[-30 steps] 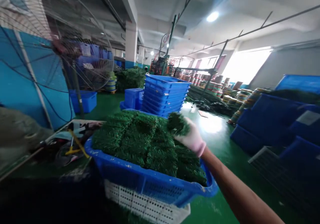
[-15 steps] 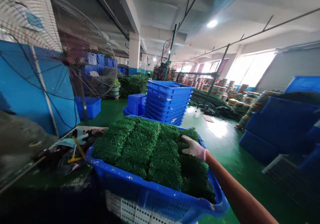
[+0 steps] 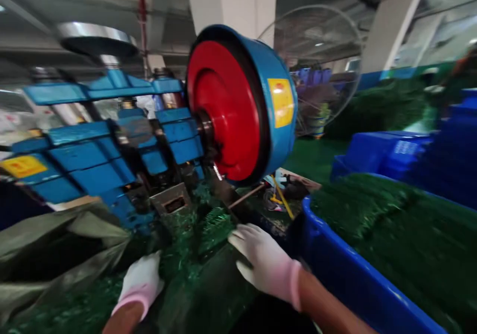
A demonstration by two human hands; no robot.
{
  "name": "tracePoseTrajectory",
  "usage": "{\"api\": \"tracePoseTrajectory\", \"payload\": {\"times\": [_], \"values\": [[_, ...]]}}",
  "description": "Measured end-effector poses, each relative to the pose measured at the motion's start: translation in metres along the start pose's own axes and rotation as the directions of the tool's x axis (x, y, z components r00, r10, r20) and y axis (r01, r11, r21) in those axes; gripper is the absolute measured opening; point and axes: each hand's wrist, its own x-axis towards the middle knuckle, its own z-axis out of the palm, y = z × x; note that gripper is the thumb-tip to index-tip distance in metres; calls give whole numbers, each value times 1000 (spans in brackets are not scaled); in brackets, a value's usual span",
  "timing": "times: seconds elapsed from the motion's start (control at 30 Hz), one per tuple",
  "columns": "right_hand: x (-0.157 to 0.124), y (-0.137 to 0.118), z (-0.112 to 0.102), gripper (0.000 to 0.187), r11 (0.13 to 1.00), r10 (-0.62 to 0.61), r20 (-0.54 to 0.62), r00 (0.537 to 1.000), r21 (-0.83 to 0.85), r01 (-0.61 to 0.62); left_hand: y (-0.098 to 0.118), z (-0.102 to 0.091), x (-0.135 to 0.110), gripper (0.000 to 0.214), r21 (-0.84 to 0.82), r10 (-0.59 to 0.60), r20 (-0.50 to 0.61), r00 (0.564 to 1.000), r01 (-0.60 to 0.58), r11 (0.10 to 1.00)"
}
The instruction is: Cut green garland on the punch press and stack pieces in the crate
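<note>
My right hand (image 3: 264, 259), in a white glove with a pink cuff, reaches over the dark green work surface (image 3: 201, 294). Its fingers are stretched and the thumb stands apart, close to a small bundle of green artificial grass (image 3: 214, 224). To the left, my left hand (image 3: 141, 280), gloved alike, hangs low over the same surface; its fingers are blurred and partly hidden. On the right stands a blue basket (image 3: 357, 254) filled with artificial grass bundles (image 3: 395, 214).
A blue press machine (image 3: 93, 145) with a red flywheel (image 3: 227, 110) rises ahead. Grey-green sheeting (image 3: 74, 239) lies at left. Beyond are a large fan (image 3: 316, 70), a yellow-handled tool (image 3: 281, 195), blue crates (image 3: 376, 150) and a person behind the machine.
The view has swung left from the grass-filled basket to the machine. My right hand has left the grass in the basket, and my left hand has come into view.
</note>
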Motion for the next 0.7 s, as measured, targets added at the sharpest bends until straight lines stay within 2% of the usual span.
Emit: {"api": "tracePoseTrajectory", "payload": {"times": [0.07, 0.13, 0.2, 0.23, 0.3, 0.37, 0.4, 0.47, 0.5, 0.53, 0.6, 0.67, 0.7], "values": [[66, 3, 43, 68, 972, -83, 147, 986, -206, 113, 2, -9, -4, 62, 13, -42, 26, 999, 41, 999], [109, 11, 75, 74, 917, -106, 302, 947, -339, 211, 17, -20, -4, 72, 13, -30, 47, 998, 30, 999], [131, 21, 96, 63, 890, -90, 401, 912, -379, 255, 22, -31, -9, 80, 1, 8, 47, 999, -8, 1000], [136, 24, 103, 54, 889, -77, 424, 902, -380, 255, 17, -36, -15, 84, 3, 21, 35, 999, -21, 1000], [140, 30, 111, 37, 901, -50, 443, 895, -366, 232, -9, -41, -32, 90, 46, -25, 32, 999, 24, 999], [141, 32, 113, 30, 913, -30, 454, 891, -350, 209, -50, -42, -54, 86, 111, -160, 96, 982, 149, 983], [140, 32, 113, 34, 920, -25, 458, 889, -338, 200, -71, -41, -64, 79, 125, -215, 158, 964, 196, 973], [132, 29, 111, 60, 928, -25, 468, 883, -318, 195, -105, -37, -80, 63, 117, -261, 249, 933, 238, 964], [125, 27, 109, 71, 924, -34, 468, 883, -321, 206, -115, -35, -84, 57, 104, -264, 259, 929, 245, 964], [116, 24, 108, 77, 915, -50, 468, 882, -333, 228, -121, -32, -85, 53, 94, -264, 248, 932, 248, 964], [94, 17, 107, 68, 886, -87, 464, 882, -369, 281, -115, -29, -79, 52, 91, -272, 187, 944, 259, 962], [77, 13, 106, 55, 861, -128, 416, 900, -404, 309, -89, -29, -64, 56, 94, -259, 143, 955, 247, 964], [73, 13, 106, 60, 852, -145, 376, 915, -423, 309, -72, -30, -55, 58, 93, -231, 122, 965, 220, 971]]}}
